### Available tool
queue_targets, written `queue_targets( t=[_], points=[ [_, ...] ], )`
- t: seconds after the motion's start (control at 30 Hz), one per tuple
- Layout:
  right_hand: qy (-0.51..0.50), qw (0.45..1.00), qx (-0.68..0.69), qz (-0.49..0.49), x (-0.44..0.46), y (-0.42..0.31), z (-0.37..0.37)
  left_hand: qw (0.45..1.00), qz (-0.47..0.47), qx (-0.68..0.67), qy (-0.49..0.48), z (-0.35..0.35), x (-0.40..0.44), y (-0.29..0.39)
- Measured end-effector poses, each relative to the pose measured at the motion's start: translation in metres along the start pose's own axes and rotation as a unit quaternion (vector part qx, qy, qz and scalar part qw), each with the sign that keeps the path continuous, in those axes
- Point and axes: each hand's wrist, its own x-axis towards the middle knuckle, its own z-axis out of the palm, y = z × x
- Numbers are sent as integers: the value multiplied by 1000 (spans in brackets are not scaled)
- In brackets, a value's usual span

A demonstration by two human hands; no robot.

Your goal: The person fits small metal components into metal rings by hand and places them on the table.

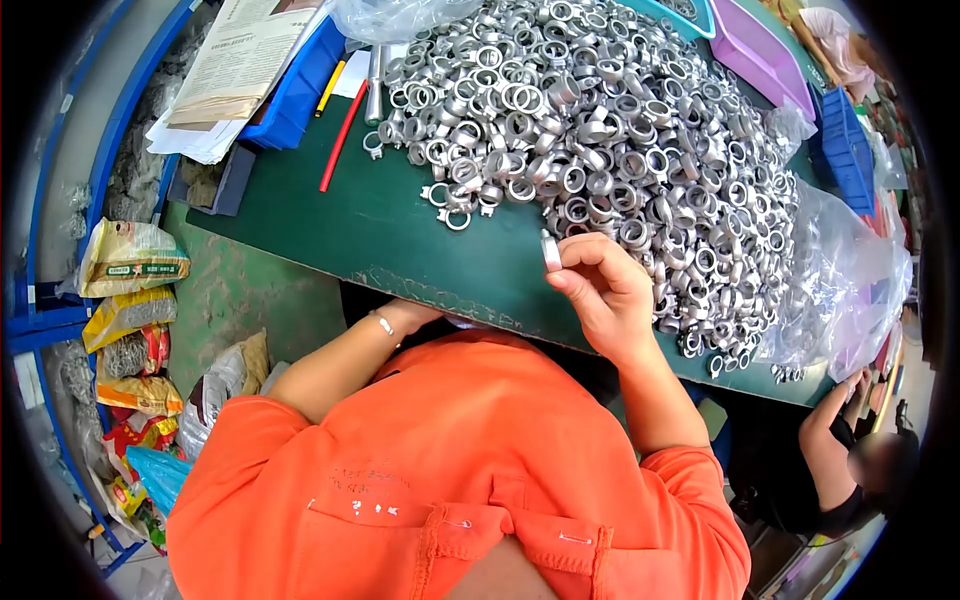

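With right hand [607, 290], pinches small silver piece [551, 254] upright over green table [390, 235], just beside big pile of silver rings [600, 135]. Has left hand [410, 314], well apart from right, partly hidden at table edge; cannot tell if holding anything. Farther off on table: red stick [343, 137].

Easiest lane's over the flat green tabletop [390, 225] at near left, tbh, with just a thin red stick [343, 140] farther back. A big heap of silvery metal rings [600, 120] blocks the middle, and a crumpled clear plastic bag [845, 265] crowds the right.
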Motion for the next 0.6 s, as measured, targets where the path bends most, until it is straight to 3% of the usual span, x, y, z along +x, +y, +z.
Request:
queue_targets(
  t=[0.07,0.1,0.13,0.2,0.23,0.3,0.37,0.4,0.47,0.53,0.6],
  points=[
    [-44,997,53,21,-5,4,0,974,62,218,-28,-6,-30,17],
    [-47,998,53,3,-6,8,0,895,126,424,-55,-11,-46,33],
    [-47,997,55,5,-7,8,2,896,123,424,-56,-17,-56,48],
    [-8,997,77,6,-6,8,8,851,77,471,-221,-27,-73,80],
    [-9,997,80,7,-6,9,10,851,74,471,-220,-29,-77,94],
    [-22,997,66,-33,-5,10,13,923,159,300,-180,-27,-81,118],
    [-28,997,3,-77,0,1,17,988,93,44,-112,-11,-77,142],
    [-32,990,-63,-121,1,-3,18,992,46,-90,-78,-3,-73,149],
    [-29,983,-90,-154,0,-2,20,977,126,-173,-2,13,-59,149],
    [-17,973,-141,-182,-2,-4,21,977,136,-164,0,16,-54,147],
    [-5,973,-148,-177,-5,-3,20,974,204,-87,52,21,-49,138]
  ],
)
